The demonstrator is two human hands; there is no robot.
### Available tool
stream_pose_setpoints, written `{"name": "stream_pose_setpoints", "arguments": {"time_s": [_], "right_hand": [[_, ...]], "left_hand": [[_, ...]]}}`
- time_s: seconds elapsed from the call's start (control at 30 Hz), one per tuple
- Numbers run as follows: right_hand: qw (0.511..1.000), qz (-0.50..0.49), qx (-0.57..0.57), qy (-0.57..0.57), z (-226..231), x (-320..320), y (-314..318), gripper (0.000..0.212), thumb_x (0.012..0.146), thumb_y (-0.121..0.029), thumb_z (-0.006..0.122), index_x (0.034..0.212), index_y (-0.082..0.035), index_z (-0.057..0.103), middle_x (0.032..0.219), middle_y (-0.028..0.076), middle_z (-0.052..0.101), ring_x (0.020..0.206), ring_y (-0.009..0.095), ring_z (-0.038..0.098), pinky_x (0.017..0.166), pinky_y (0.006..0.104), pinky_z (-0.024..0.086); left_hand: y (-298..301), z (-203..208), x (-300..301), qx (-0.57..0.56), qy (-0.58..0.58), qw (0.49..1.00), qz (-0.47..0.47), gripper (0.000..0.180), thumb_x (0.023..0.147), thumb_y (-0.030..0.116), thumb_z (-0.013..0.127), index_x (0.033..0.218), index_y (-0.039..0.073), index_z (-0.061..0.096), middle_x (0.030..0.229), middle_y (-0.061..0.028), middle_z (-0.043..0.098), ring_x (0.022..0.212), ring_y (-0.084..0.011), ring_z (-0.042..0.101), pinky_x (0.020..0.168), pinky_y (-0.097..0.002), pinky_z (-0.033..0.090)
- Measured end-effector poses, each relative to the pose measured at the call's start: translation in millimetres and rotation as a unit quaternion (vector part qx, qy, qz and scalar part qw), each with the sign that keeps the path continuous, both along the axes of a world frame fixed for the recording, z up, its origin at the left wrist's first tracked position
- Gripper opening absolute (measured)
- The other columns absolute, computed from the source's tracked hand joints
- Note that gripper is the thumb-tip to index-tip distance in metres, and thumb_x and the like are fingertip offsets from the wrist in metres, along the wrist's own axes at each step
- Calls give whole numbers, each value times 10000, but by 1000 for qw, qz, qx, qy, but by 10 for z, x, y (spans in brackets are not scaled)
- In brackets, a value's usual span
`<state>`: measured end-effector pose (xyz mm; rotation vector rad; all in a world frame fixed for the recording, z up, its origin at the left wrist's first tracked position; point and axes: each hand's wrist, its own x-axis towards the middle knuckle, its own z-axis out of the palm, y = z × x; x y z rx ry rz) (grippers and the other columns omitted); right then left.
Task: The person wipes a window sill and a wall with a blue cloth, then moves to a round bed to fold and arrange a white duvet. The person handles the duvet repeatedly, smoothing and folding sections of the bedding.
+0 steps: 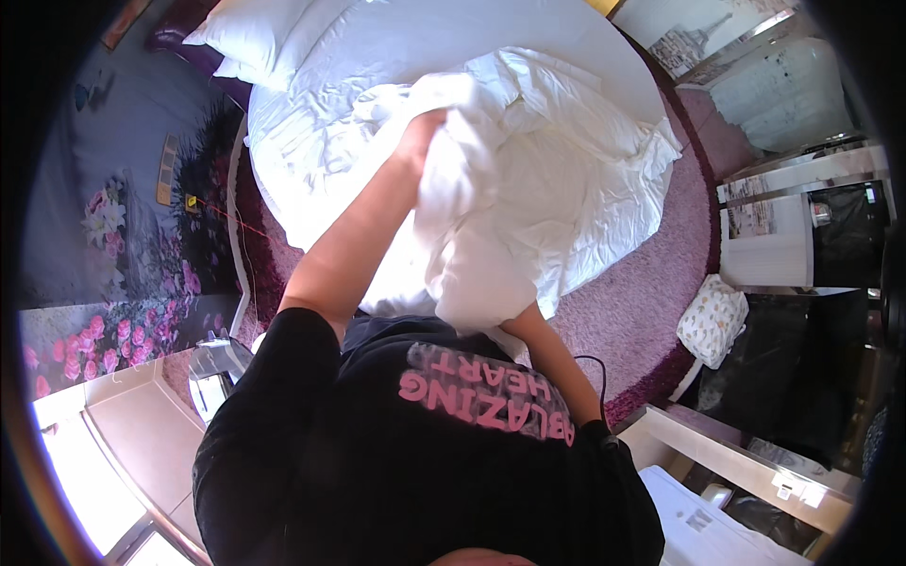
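White duvet (590,174) bunches upper centre, not yet flat; pillows (247,40) sit upper left. Left hand (425,132) clutches duvet; right hand is hidden, grip unclear.

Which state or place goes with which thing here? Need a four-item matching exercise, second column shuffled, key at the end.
Things:
1. White bedding
2. Pillows
3. Rug
4. Left hand

States or places:
A. Pinkish-purple, on the floor
B. Reaching away from the body, partly covered by cloth
C. At the picture's upper left
D. Bunched and partly lifted

Pairs: 1-D, 2-C, 3-A, 4-B
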<state>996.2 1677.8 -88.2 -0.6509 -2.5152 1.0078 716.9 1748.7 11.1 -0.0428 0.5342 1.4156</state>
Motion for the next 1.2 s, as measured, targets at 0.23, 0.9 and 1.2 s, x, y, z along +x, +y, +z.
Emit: {"name": "stream_pose_setpoints", "arguments": {"time_s": [0.23,0.9,1.2], "right_hand": [[922,-213,323,-23,-5,-123,366,512,831,-278,648,1285,-81,517,1243,139,572,1169,298,539,976,409,427],[974,-28,-225,-19,-21,-1818,-449,235,733,-113,581,931,-11,655,927,177,631,886,339,614,797,374,483],[876,4,-470,108,487,-2415,-743,236,776,-56,599,1007,-39,641,953,59,632,880,200,602,818,314,471]], "left_hand": [[128,1035,415,351,66,934,33,299,841,-20,464,1122,-75,551,991,-164,648,894,-249,664,765,-380,574],[-1671,-2250,-2148,-337,502,793,-76,650,841,360,648,1408,189,378,1316,-125,483,1197,-313,489,890,-518,451],[-1243,-2185,-1286,27,744,437,-504,824,740,325,689,1425,39,332,1357,-205,471,1264,-338,453,998,-459,405]]}}
